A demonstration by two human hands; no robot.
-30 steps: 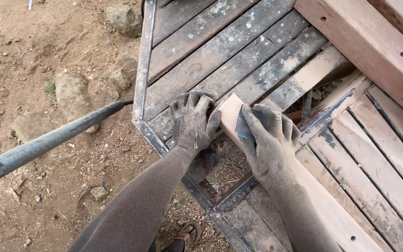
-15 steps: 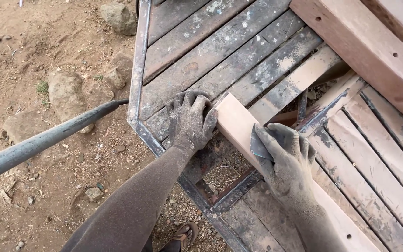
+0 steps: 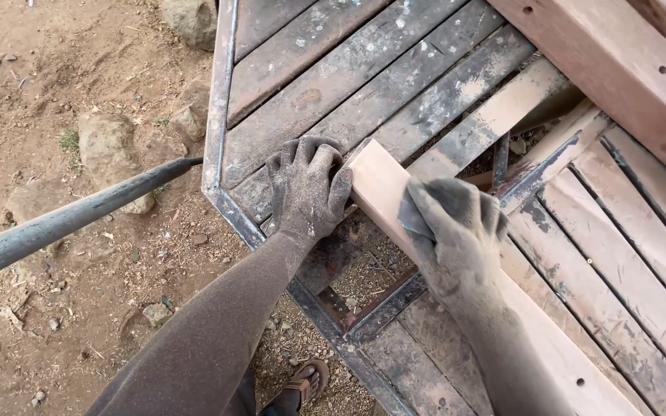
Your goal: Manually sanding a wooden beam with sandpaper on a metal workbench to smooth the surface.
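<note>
A: Light? 
B: Soft daylight, even, no hard shadows, no glare. 
A: Sharpness? 
B: Mostly crisp across the planks [image 3: 395, 85]; the grey pipe [image 3: 71, 219] goes slightly soft at the left edge. Mild wide-angle bend.
</note>
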